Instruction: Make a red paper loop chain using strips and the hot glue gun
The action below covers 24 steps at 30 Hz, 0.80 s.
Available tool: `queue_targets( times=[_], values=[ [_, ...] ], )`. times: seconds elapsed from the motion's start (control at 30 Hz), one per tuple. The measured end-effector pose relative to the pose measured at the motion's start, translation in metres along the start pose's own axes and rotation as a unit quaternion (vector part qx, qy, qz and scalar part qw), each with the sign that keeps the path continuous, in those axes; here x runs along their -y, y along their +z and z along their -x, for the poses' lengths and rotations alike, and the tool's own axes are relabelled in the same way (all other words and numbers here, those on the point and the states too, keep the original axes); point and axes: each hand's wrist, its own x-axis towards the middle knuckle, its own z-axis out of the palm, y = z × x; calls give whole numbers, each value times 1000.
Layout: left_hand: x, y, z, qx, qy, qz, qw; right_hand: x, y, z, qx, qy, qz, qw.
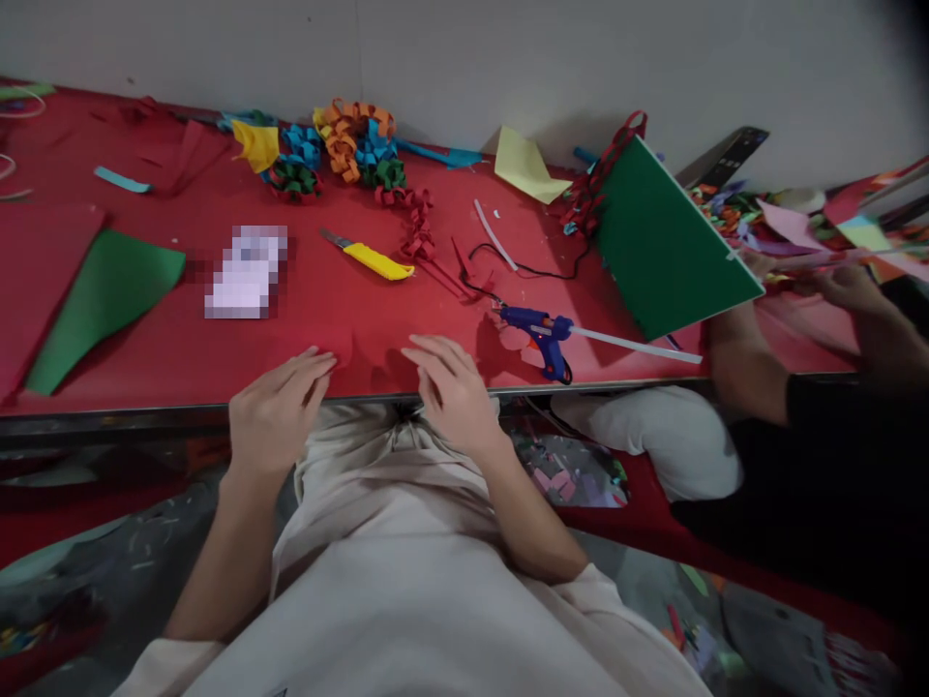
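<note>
My left hand (280, 411) rests at the front edge of the red table (239, 363), fingers stretched out and holding nothing I can see. Opposite it, my right hand (454, 392) is also open at the edge, its fingers pointing toward the left hand. A gap of red surface lies between them. Right of my right hand lies a blue glue gun (537, 334) with a white glue stick (639, 346) sticking out of its back. Beyond both hands is a yellow utility knife (377, 261), its blade pointing left.
Curled paper chains (355, 145) lie toward the wall. At left are a pixelated phone-like object (247, 273) and green paper (108, 300). A green board (668, 242) leans at right, beside a co-worker's hands (846, 290). A black cord (552, 275) trails behind the glue gun.
</note>
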Motion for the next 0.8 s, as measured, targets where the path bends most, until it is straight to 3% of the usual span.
queue_targets(
  times=[0.1,0.23,0.33,0.43,0.5,0.57,0.63,0.67,0.73,0.8],
  values=[
    [-1,6,-9,-15,-25,-2,1000,-1,3,-2,62,12,42,997],
    [-9,6,-16,2,-74,40,996,-1,-3,-9,35,15,-1,999],
    [-25,-4,-20,-6,-9,20,1000,4,-6,-15,23,-24,-56,998],
    [-44,-13,-26,-52,82,34,995,9,-5,-19,-22,-40,-129,991],
    [-54,-14,-29,-86,41,76,993,13,-5,-21,-65,6,-192,979],
    [-58,-12,-32,-91,-84,127,984,16,-7,-22,-80,94,-258,958],
    [-53,-7,-35,-60,-200,181,961,15,-9,-22,-64,181,-304,933],
    [-46,-6,-36,-39,-226,202,952,13,-10,-21,-59,214,-311,924],
    [-23,-8,-38,-22,-230,187,955,5,-11,-18,-77,257,-300,915],
    [8,-14,-39,-77,-212,56,973,-5,-10,-13,-112,275,-284,912]
  ],
)
